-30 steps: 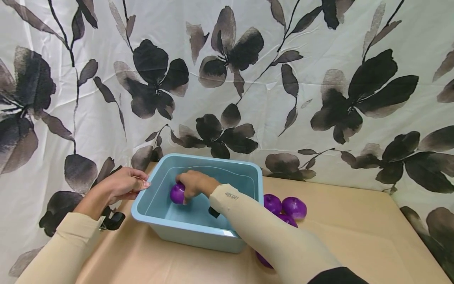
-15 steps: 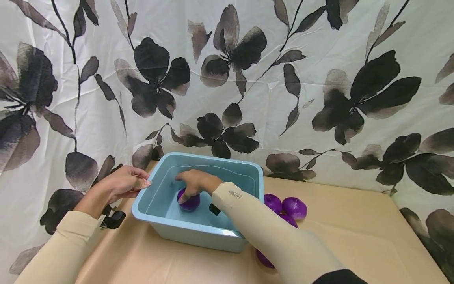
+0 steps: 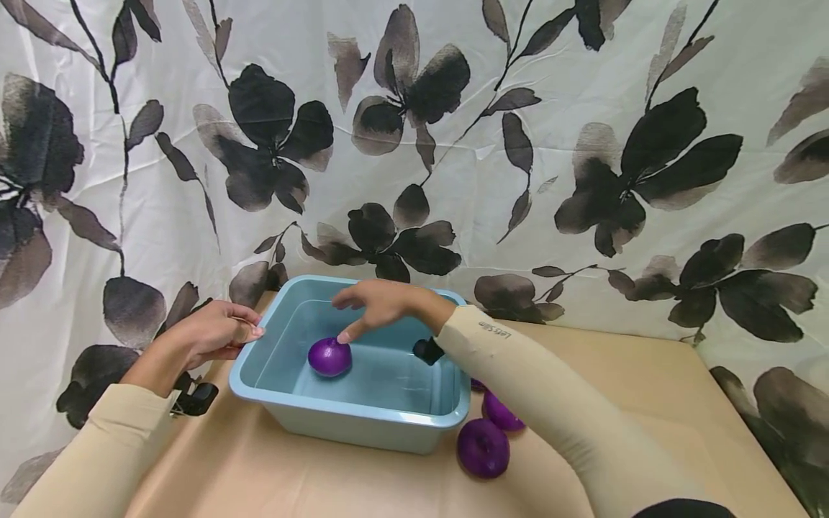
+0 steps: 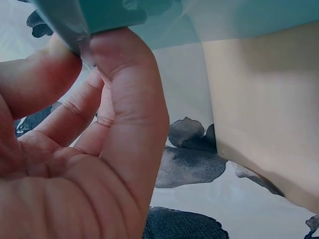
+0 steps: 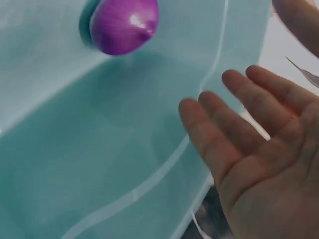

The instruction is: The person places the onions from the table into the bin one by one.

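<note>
The right hand (image 3: pixel 382 306) hovered over the light-blue tub (image 3: pixel 363 417), palm down, fingers (image 3: pixel 346 332) straight and loosely spread, holding nothing. Its index tip hung just above a purple onion (image 3: pixel 329 357), w/ a small gap; can't tell for sure from the head view if they touched. The right wrist view showed the open palm (image 5: pixel 259 164) apart from the onion (image 5: pixel 124 25), fingers relaxed & slightly fanned, tub wall (image 5: pixel 99 149) behind.

The onion sat on the tub floor, toward the left-near part, alone inside, not against any wall.

The left hand (image 3: pixel 207 334) gripped the tub's left rim near the far corner. In the left wrist view the thumb (image 4: pixel 124 84) and the curled fingers (image 4: pixel 40 79) pinched the rim edge (image 4: pixel 65 25) between them.

The tub stood on a tan desk (image 3: pixel 648 403), at its left-rear part, close to the flower-print cloth backdrop (image 3: pixel 518 144). Outside the tub, just beside its right-near corner, lay more purple onions: one full in view (image 3: pixel 482 447) on the desk, another (image 3: pixel 501 414) partly hidden by the right forearm, a third barely showing behind it. Both arms wore cream sleeves (image 3: pixel 550 403). A small black clip (image 3: pixel 197 398) sat under the left wrist and another (image 3: pixel 427 350) under the right.
</note>
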`<state>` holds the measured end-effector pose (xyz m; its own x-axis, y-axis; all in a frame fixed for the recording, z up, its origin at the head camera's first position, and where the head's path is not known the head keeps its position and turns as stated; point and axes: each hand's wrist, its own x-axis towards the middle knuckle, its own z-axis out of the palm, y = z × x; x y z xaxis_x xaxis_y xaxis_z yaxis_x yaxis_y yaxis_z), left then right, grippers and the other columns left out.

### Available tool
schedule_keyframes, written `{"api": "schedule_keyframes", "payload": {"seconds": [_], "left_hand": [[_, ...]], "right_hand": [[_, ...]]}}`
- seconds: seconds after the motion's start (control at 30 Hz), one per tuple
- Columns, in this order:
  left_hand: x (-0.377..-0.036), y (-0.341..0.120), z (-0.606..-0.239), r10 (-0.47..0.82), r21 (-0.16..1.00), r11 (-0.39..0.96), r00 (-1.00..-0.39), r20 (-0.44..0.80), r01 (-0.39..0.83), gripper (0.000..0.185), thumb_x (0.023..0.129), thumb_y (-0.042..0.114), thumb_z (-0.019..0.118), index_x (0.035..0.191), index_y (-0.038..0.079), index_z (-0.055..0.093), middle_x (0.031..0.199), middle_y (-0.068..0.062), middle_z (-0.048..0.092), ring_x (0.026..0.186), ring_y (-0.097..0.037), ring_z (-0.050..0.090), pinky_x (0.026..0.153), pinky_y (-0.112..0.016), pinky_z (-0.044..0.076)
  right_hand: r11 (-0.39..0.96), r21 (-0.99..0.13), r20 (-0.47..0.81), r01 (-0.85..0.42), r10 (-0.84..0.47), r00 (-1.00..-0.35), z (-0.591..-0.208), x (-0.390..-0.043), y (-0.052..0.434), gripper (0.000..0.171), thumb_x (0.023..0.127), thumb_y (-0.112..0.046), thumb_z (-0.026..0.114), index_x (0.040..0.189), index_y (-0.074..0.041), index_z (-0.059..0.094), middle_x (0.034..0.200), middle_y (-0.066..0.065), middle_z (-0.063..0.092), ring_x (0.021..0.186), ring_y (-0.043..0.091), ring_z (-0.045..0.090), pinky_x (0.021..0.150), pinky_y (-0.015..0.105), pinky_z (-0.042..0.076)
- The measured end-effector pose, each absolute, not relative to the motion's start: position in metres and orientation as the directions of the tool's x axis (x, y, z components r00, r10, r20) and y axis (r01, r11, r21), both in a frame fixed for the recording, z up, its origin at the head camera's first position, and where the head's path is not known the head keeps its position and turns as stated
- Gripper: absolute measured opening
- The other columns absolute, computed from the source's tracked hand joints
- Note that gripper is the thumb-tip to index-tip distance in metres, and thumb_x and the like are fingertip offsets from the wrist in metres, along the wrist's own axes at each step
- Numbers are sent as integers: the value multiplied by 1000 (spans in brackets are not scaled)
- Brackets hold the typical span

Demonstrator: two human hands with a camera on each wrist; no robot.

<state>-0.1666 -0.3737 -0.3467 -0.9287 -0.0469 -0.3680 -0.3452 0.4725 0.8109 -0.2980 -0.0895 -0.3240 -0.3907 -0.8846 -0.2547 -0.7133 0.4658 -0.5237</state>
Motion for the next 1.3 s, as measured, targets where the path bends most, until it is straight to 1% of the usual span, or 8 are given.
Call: {"api": "schedule_keyframes", "payload": {"seconds": [0.17, 0.3, 0.43, 0.57, 0.7, 0.83, 1.1, 1.3], "left_hand": [[-168, -376, -347, -54, 800, 483, -924, -378, -356, 46, 102, 15, 65, 138, -11, 51, 84, 4, 67, 77, -9, 64, 70, -28, 59], [-167, -375, -347, -44, 802, 480, -923, -382, -354, 46, 101, 16, 66, 137, -10, 52, 84, 4, 68, 78, -9, 65, 72, -28, 59], [-168, -373, -347, -32, 802, 488, -926, -377, -344, 44, 100, 16, 66, 134, -10, 54, 84, 4, 66, 76, -9, 64, 70, -27, 59], [-167, -376, -347, -24, 792, 508, -925, -380, -339, 44, 101, 16, 66, 134, -10, 55, 85, 4, 67, 78, -10, 64, 70, -28, 59], [-167, -379, -348, -6, 792, 515, -926, -379, -327, 46, 102, 17, 65, 136, -11, 53, 89, 4, 70, 81, -10, 68, 73, -29, 60], [-168, -379, -349, 1, 793, 516, -926, -378, -324, 45, 102, 17, 64, 135, -13, 52, 90, 5, 70, 82, -10, 69, 74, -29, 61], [-171, -377, -350, 14, 790, 527, -926, -376, -313, 45, 102, 18, 65, 133, -12, 54, 89, 6, 70, 81, -9, 68, 74, -29, 60], [-170, -379, -352, 24, 799, 512, -925, -379, -314, 38, 101, 16, 65, 129, -9, 59, 89, 6, 70, 81, -9, 69, 74, -29, 61]], "right_hand": [[422, -583, -205, -694, -903, -377, -304, -297, -43, 75, 93, -40, 79, 155, -13, 48, 159, 5, 52, 149, 26, 49, 120, 43, 43], [391, -632, -159, -669, -910, -382, -297, -291, 2, 72, 93, -32, 80, 154, -10, 49, 158, 7, 52, 149, 28, 49, 115, 40, 49], [374, -657, -98, -655, -904, -417, -296, -283, 53, 71, 92, -29, 82, 151, -4, 51, 155, 13, 54, 146, 33, 51, 114, 42, 50], [380, -650, -33, -658, -879, -475, -302, -276, 97, 70, 90, -30, 83, 147, -2, 56, 150, 16, 58, 139, 36, 58, 113, 46, 50], [439, -622, -14, -648, -834, -551, -317, -275, 133, 66, 89, -31, 84, 144, -3, 59, 147, 16, 61, 134, 38, 61, 112, 51, 50], [509, -618, -51, -599, -787, -615, -338, -277, 164, 65, 89, -32, 84, 142, -5, 60, 146, 15, 62, 132, 40, 62, 112, 53, 50], [531, -629, -31, -567, -747, -664, -385, -280, 206, 67, 87, -31, 86, 140, 0, 61, 143, 18, 63, 137, 43, 57, 110, 52, 51], [539, -668, 43, -513, -660, -750, -425, -290, 219, 68, 85, -27, 88, 141, 2, 60, 144, 22, 61, 138, 45, 54, 112, 56, 48]]}}
